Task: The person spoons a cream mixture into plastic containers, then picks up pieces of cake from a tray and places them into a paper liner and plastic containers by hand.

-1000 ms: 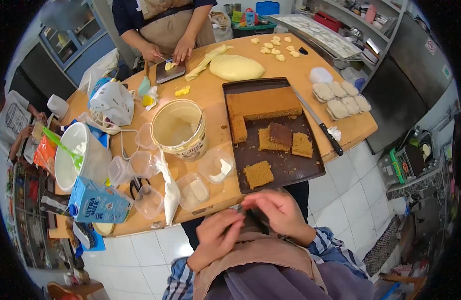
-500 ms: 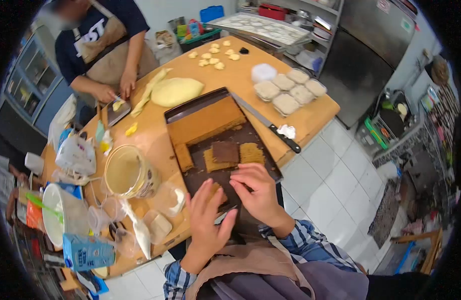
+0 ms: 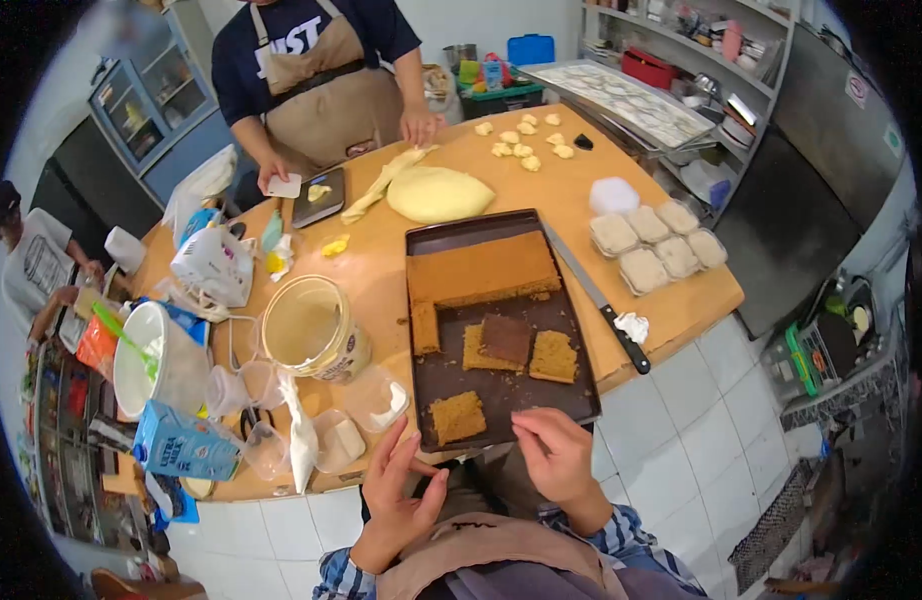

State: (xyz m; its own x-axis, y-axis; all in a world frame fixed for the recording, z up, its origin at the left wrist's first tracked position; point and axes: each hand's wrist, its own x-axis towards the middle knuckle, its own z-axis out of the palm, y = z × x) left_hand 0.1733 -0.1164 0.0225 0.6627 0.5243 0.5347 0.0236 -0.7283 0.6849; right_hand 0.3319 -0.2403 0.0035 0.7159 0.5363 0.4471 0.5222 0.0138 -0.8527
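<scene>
My left hand is off the tray's near edge, its fingers spread and nothing in it. My right hand hangs by the near right corner of the dark baking tray, fingers curled together with nothing visible in them. Along the tray's far side lies a large L-shaped slab of brown sponge cake. Nearer me, a darker cake piece rests partly on a lighter cake piece. One cut square of cake sits to their right, and another cake square is near the front left corner.
A long knife lies right of the tray, beside crumpled tissue. Left stand a tub, plastic cups, a piping bag and a milk carton. Across the table, a co-worker handles yellow dough. Boxed buns sit right.
My hands have drawn back from over the tray toward my body, uncovering the front left cake square. The view has shifted. The co-worker's hands have moved apart, one now at the dough strip.
</scene>
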